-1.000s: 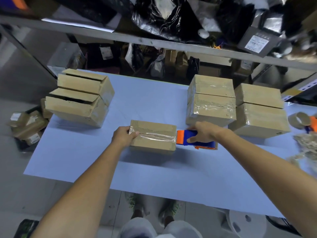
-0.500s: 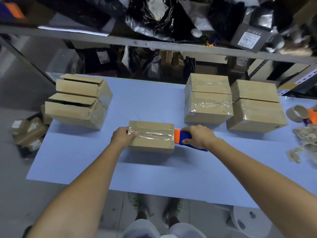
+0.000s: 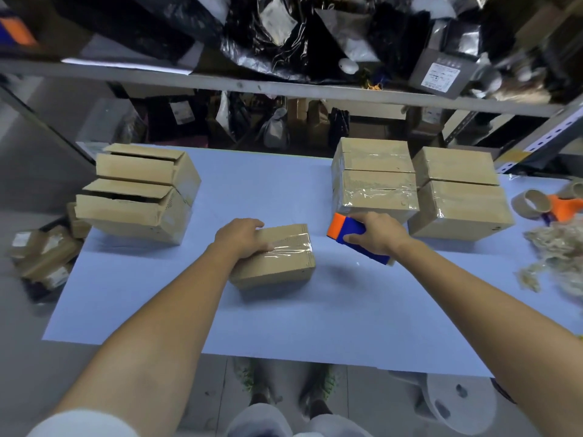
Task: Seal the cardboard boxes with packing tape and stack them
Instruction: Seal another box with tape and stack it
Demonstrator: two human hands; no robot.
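As left hand (image 3: 243, 238) grips the glossy-taped box (image 3: 284, 263) — right hand (image 3: 378, 236) clutches a blocky dispenser (image 3: 342, 230).

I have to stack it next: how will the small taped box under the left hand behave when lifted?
Probably stiff: the small taped box keeps crisp edges under the left hand. Its glossy tape may feel slippery. Flat faces suggest it won't roll.

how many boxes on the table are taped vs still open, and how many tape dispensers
taped boxes: 5, four in the right stacks, plus the centre box
open boxes: 2
tape dispensers: 2, one in the right hand, one at the table's right edge
total: 9
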